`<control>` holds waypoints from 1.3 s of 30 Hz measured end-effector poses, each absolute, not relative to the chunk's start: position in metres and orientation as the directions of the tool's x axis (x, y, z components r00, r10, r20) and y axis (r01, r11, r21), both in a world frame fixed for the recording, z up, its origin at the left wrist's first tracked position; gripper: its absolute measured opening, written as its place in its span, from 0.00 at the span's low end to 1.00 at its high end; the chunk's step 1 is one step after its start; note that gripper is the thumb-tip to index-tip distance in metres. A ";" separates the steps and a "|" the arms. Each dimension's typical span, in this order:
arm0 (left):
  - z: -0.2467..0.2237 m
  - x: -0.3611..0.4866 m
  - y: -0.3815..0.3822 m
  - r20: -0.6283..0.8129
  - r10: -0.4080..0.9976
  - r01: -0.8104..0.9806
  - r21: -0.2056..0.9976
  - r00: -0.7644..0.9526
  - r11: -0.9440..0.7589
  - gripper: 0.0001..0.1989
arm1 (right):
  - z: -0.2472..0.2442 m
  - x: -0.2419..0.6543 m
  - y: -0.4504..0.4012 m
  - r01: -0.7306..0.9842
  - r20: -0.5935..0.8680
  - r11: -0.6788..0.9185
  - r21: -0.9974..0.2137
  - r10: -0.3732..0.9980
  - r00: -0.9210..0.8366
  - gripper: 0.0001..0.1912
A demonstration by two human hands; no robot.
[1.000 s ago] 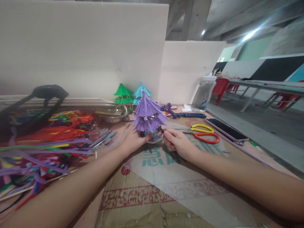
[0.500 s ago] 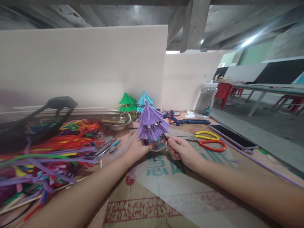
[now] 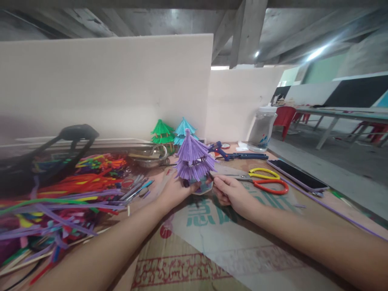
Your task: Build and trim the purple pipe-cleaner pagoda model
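A purple pipe-cleaner pavilion [image 3: 194, 155] with a two-tiered roof stands upright on a pale base [image 3: 203, 188] in front of me. My left hand [image 3: 178, 190] grips the base at its left side, thumb across the front. At its right side, my right hand [image 3: 227, 189] is closed in a pinch on a thin dark tool [image 3: 210, 175], whose tip points at the lower roof edge; most of it is hidden by the fingers. Just beyond the right hand lie scissors [image 3: 268, 180] with one yellow and one red handle.
Green [image 3: 163, 131] and blue pavilions [image 3: 184, 130] stand behind, near a metal bowl [image 3: 151, 157]. A glue gun [image 3: 220, 150], water bottle [image 3: 262, 128] and phone [image 3: 298, 176] are to the right. Pipe cleaners [image 3: 69, 186] and pens [image 3: 138, 190] crowd the left.
Both hands keep their hold, with hardly any movement. The pavilion shifts very slightly, and the whole view drifts a little.
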State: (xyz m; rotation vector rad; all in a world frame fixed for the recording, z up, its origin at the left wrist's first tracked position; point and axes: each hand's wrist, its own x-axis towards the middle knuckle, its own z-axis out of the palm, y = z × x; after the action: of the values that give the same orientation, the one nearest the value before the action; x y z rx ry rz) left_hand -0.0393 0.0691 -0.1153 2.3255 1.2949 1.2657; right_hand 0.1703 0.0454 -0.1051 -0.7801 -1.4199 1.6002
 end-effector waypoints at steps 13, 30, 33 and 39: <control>-0.118 -0.040 0.071 0.621 0.748 0.622 0.495 0.235 -0.606 0.18 | -0.109 0.171 0.046 -0.163 0.099 0.025 -0.986 0.881 -0.462 0.25; -0.117 -0.039 0.072 0.580 0.782 0.602 0.547 0.229 -0.581 0.20 | -0.105 0.170 0.044 -0.153 0.031 -0.045 -0.987 0.887 -0.461 0.25; -0.118 -0.041 0.073 0.581 0.780 0.612 0.537 0.230 -0.580 0.23 | -0.103 0.169 0.042 -0.118 0.050 -0.003 -0.993 0.896 -0.441 0.25; -0.120 -0.042 0.074 0.592 0.768 0.617 0.515 0.246 -0.595 0.20 | -0.099 0.167 0.037 -0.051 0.065 0.048 -0.998 0.895 -0.441 0.27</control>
State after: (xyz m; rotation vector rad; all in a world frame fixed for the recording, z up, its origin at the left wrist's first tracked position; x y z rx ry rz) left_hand -0.0421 0.0743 -0.1199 2.3350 1.3140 1.2703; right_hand 0.1672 0.0373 -0.0985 -0.8840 -1.5327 1.5078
